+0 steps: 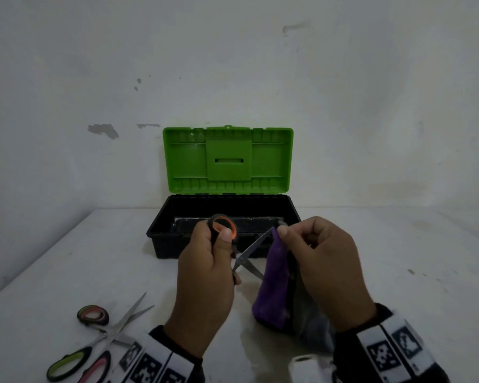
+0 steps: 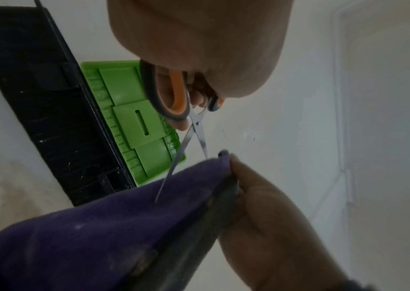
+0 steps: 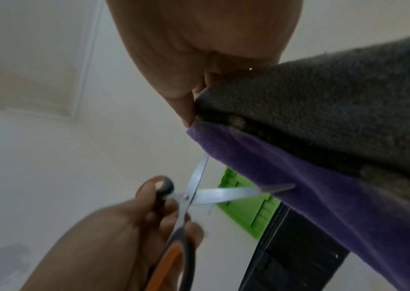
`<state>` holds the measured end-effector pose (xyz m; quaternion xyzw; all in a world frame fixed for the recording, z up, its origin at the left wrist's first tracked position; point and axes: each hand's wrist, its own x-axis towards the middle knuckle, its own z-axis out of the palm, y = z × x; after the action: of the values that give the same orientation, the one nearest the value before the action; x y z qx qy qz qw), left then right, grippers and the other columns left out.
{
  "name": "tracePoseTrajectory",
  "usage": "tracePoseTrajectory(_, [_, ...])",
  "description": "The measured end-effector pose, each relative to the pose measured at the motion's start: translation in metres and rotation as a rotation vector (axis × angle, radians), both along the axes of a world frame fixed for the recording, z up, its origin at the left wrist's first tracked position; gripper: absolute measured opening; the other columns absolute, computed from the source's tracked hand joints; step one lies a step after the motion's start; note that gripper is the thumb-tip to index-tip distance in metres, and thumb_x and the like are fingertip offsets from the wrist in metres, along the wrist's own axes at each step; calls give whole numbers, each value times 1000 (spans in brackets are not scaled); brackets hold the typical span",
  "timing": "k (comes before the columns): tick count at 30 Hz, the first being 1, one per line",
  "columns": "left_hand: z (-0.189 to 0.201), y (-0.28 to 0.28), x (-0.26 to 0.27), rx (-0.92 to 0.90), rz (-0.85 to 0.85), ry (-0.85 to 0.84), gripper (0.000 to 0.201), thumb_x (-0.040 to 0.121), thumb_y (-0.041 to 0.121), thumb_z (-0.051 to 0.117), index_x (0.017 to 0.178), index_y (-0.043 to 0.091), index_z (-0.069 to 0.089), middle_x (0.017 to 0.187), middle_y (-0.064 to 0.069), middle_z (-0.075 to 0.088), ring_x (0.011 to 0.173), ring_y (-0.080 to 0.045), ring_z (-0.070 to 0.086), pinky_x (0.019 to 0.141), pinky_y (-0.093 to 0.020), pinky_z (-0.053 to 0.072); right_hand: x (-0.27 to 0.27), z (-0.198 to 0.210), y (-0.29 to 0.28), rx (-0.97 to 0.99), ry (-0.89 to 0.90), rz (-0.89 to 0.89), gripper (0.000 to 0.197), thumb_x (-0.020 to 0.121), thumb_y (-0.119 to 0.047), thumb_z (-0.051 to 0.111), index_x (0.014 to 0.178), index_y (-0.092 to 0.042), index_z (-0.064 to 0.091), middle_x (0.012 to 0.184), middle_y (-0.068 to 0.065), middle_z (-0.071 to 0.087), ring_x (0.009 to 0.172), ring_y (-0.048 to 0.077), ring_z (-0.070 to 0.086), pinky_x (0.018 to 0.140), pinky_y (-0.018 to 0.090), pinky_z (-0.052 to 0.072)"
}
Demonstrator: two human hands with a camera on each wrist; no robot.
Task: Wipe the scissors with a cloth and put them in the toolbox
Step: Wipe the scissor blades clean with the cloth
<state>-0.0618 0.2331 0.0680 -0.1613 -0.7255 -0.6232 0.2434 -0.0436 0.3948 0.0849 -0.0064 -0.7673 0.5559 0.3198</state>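
White table (image 1: 398,258) against a scuffed white wall. Orange-handled scissors (image 1: 242,257) held in the air in front of the toolbox (image 1: 161,244), blades spread apart. Left hand (image 1: 205,275) grips the handles, thumb through one loop. Right hand (image 1: 324,261) pinches the purple-grey cloth (image 1: 274,288) round one blade's tip. Toolbox open, green lid (image 1: 227,160) upright. Two more scissors (image 1: 100,338) lie crossed near left, green-handled and pink-handled.
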Motion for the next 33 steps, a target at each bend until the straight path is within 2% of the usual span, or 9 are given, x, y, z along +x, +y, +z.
tracePoseTrajectory(2, [-4,4,1,-49,31,74,21,98,32,42,87,18,52,64,0,53,47,-12,54,44,-36,53,4,-6,-14,60,19,19,16,83,-20,77,70,-17,68,63,-7,69,55,0,61,51,9,43])
tracePoseTrajectory(5, [-10,9,2,-115,62,184,23,98,43,38,85,28,49,68,3,55,55,-13,55,47,-37,51,5,-21,-30,162,46,24,15,85,-22,75,72,-21,66,66,-9,66,67,5,63,59,11,45])
tracePoseTrajectory(9, [-18,11,1,-173,86,279,16,98,43,36,88,35,46,72,9,54,59,-9,55,50,-19,46,2,-30,-35,171,37,4,15,85,-25,74,74,-20,66,66,-10,66,68,4,62,58,10,46])
tracePoseTrajectory(11, [-23,10,0,-191,86,300,13,98,40,37,89,37,44,70,7,52,59,-9,54,51,-16,43,-3,-29,-31,172,47,-36,18,85,-24,75,71,-19,64,65,-8,65,66,7,61,57,12,45])
tracePoseTrajectory(20, [-25,7,-2,-205,87,335,9,99,36,38,93,34,44,71,9,52,60,-7,54,54,-13,42,-8,-25,-30,129,52,-69,20,84,-27,76,68,-21,64,65,-8,67,63,6,62,56,16,46])
tracePoseTrajectory(22, [-26,7,-3,-220,85,336,9,99,35,38,94,34,44,72,9,52,60,-8,53,53,-15,43,-12,-23,-22,100,54,-121,21,84,-27,76,69,-20,64,64,-7,67,61,5,62,54,16,46])
tracePoseTrajectory(25, [-26,5,-3,-198,94,337,8,99,37,38,95,35,44,72,8,53,59,-8,54,52,-21,47,-8,-21,-23,103,33,-59,20,84,-25,76,69,-20,65,65,-6,67,62,7,63,56,18,48])
tracePoseTrajectory(29, [-25,4,-1,-243,80,368,8,99,33,38,95,34,45,70,11,51,59,-6,53,52,-13,43,-9,-20,-19,97,35,-74,20,84,-26,77,68,-19,66,63,-7,67,61,6,63,54,15,47])
tracePoseTrajectory(33, [-26,4,1,-262,90,371,8,99,33,38,96,33,45,68,12,48,60,-5,52,54,-9,41,-12,-20,-15,89,38,-118,22,85,-28,75,68,-19,64,61,-5,66,58,9,62,53,19,47])
